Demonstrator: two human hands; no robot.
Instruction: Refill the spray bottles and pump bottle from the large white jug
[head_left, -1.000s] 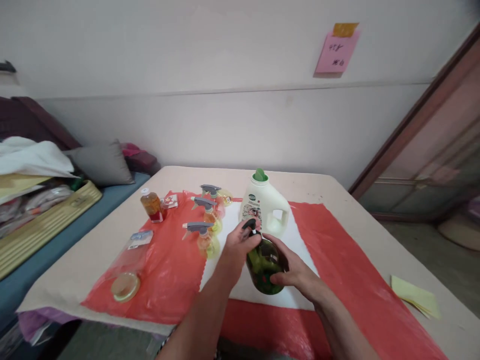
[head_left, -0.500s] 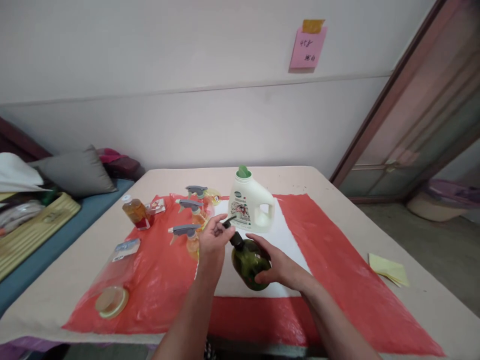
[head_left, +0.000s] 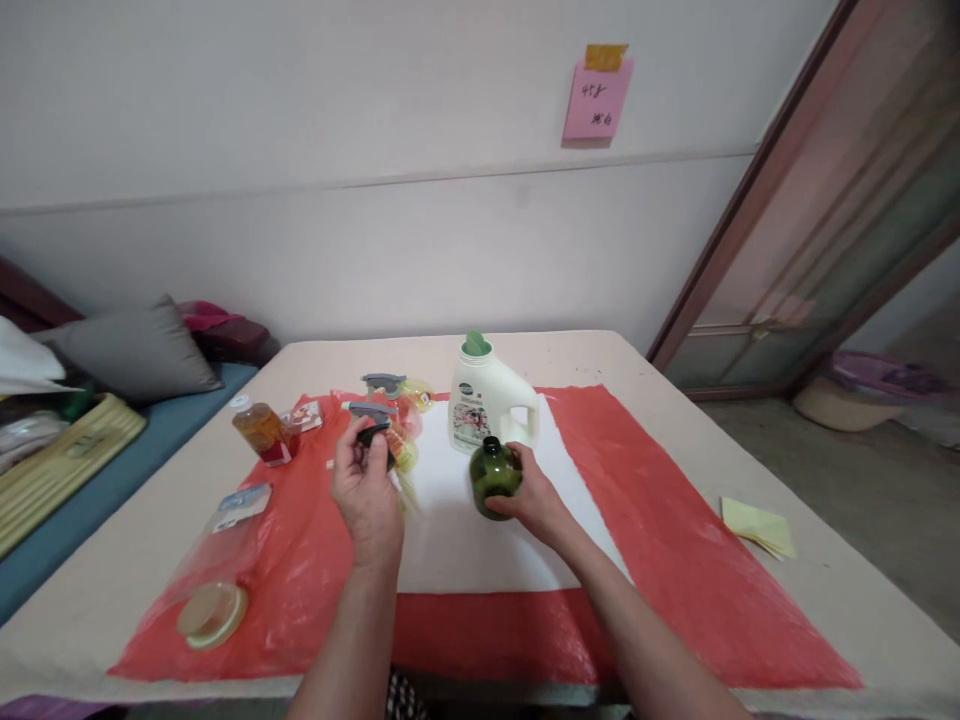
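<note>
Right hand (head_left: 534,497) is closed on the green bottle (head_left: 495,476), center of frame, on the white sheet (head_left: 480,530). Left hand (head_left: 365,492), raised w/ back to camera, pinches the black pump cap (head_left: 373,436). White jug (head_left: 485,408) is just behind the bottle.

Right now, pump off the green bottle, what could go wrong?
1. The green bottle stands open on the white sheet, steadied only by the right hand; a nudge could tip it and spill whatever is inside.
2. The left hand holds the pump over the red plastic; it may drip.
3. That hand is close to the spray bottles and could knock one over.
</note>
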